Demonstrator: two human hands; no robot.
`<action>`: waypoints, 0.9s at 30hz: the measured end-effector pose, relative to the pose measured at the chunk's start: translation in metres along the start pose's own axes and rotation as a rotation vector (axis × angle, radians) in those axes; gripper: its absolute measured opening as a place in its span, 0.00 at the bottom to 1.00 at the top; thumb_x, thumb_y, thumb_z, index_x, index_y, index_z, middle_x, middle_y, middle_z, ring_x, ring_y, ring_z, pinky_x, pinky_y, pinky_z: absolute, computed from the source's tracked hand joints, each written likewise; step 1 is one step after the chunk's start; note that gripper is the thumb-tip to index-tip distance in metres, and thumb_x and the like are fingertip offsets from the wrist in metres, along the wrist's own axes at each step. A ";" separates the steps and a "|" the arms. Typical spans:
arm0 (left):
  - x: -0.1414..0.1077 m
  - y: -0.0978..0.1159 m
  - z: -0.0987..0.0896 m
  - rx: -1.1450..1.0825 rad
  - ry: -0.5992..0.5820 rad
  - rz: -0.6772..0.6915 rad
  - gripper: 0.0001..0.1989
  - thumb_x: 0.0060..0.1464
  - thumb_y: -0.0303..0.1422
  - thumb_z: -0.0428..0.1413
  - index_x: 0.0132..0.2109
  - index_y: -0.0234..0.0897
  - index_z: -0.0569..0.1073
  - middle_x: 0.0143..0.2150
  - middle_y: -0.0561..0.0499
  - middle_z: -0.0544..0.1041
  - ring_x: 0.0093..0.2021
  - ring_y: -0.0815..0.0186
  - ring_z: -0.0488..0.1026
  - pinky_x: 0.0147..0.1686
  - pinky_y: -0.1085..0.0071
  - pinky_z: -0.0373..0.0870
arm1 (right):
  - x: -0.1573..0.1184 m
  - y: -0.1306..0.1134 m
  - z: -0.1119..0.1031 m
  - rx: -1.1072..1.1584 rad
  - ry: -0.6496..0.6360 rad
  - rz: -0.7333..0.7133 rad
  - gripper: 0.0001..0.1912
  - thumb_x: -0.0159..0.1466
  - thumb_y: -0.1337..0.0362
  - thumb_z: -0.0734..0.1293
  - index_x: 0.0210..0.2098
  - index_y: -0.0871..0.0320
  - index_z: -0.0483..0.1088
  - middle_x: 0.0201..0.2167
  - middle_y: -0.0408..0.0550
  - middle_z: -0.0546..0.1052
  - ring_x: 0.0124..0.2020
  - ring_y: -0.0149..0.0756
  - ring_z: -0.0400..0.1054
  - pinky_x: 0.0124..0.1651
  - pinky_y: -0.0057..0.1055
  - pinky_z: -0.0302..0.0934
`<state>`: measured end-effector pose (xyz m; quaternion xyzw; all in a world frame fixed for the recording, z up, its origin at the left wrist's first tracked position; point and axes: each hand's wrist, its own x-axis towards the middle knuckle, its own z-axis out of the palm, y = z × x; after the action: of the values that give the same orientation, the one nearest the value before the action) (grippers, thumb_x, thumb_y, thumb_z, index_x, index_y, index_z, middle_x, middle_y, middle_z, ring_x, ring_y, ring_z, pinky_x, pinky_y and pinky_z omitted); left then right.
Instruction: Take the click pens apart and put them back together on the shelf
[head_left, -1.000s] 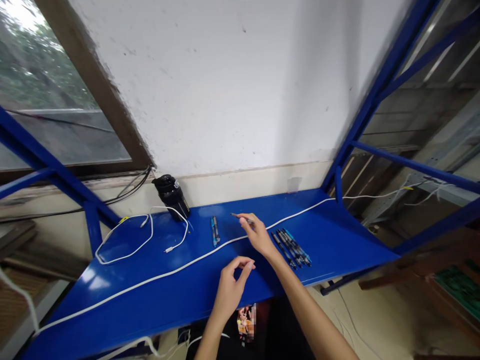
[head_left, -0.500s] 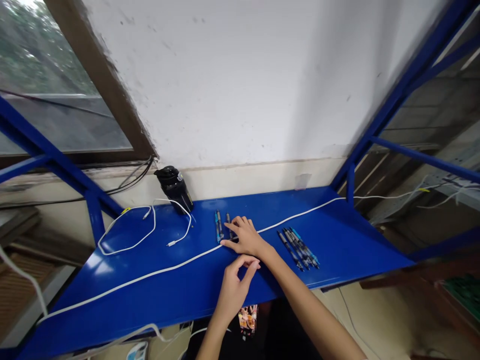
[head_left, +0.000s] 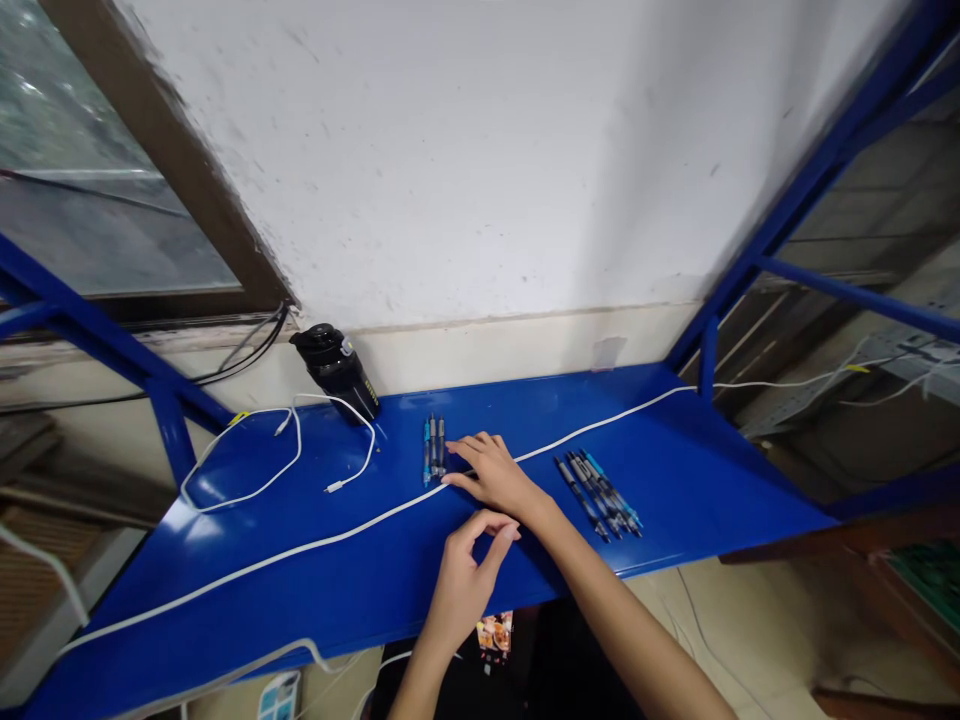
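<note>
My right hand [head_left: 491, 472] reaches over the blue table, its thumb and index finger apart at the right side of three pens [head_left: 433, 445]. The fingertips are beside the rightmost pen or touch it; I cannot tell which. These pens, one bright blue and two grey, lie side by side, nearly parallel. Closer to me, my left hand [head_left: 466, 568] hovers near the table's front edge, its thumb and fingers curled together with nothing visible in them. To the right of my right forearm lies a group of several grey and blue pens [head_left: 598, 495], slanting together.
A white cable [head_left: 300, 548] crosses the table [head_left: 720, 490] lengthwise, passing under my right hand. At the back left stands a black bottle [head_left: 337, 372], with a looped white charging cord [head_left: 259, 495] in front. Blue metal frames [head_left: 709, 365] rise at both ends, before a white wall.
My right hand has brought the third pen left, against the other two. The thumb and index finger are now just right of it. My left hand keeps its pose. The view has shifted slightly.
</note>
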<state>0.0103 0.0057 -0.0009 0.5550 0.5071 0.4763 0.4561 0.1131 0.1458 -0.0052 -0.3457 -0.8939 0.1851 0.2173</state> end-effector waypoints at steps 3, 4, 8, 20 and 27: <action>0.000 -0.001 0.000 0.014 -0.006 -0.008 0.13 0.72 0.44 0.59 0.44 0.41 0.83 0.42 0.47 0.87 0.47 0.55 0.83 0.51 0.65 0.74 | -0.022 0.000 -0.015 0.042 0.093 0.036 0.22 0.79 0.54 0.66 0.69 0.51 0.69 0.60 0.56 0.79 0.60 0.54 0.69 0.61 0.50 0.60; 0.000 -0.001 -0.001 0.019 -0.007 -0.009 0.13 0.72 0.44 0.59 0.44 0.41 0.83 0.42 0.47 0.87 0.47 0.55 0.83 0.51 0.65 0.74 | -0.034 0.001 -0.021 0.056 0.135 0.055 0.20 0.80 0.55 0.65 0.68 0.50 0.70 0.60 0.56 0.80 0.59 0.54 0.70 0.61 0.50 0.60; 0.000 0.001 -0.001 0.023 -0.010 -0.016 0.14 0.72 0.44 0.58 0.44 0.41 0.83 0.42 0.47 0.86 0.47 0.55 0.82 0.51 0.65 0.74 | -0.094 0.014 -0.039 -0.044 0.322 0.183 0.14 0.79 0.57 0.65 0.62 0.49 0.74 0.57 0.56 0.80 0.56 0.55 0.71 0.58 0.51 0.60; 0.003 -0.001 0.001 0.038 -0.025 -0.049 0.13 0.73 0.42 0.59 0.43 0.42 0.83 0.42 0.49 0.85 0.46 0.57 0.81 0.51 0.67 0.72 | -0.179 0.029 -0.038 -0.413 0.492 0.402 0.09 0.78 0.56 0.67 0.51 0.54 0.75 0.49 0.55 0.78 0.49 0.52 0.70 0.48 0.45 0.60; 0.003 -0.004 0.001 0.043 -0.007 -0.055 0.12 0.72 0.41 0.59 0.43 0.42 0.83 0.42 0.48 0.85 0.46 0.57 0.81 0.50 0.67 0.73 | -0.183 0.036 -0.034 -0.365 0.561 0.400 0.07 0.79 0.59 0.64 0.50 0.54 0.70 0.50 0.56 0.77 0.49 0.52 0.68 0.48 0.46 0.60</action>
<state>0.0111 0.0089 -0.0043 0.5521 0.5306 0.4505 0.4590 0.2718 0.0484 -0.0419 -0.5832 -0.7329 -0.0403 0.3479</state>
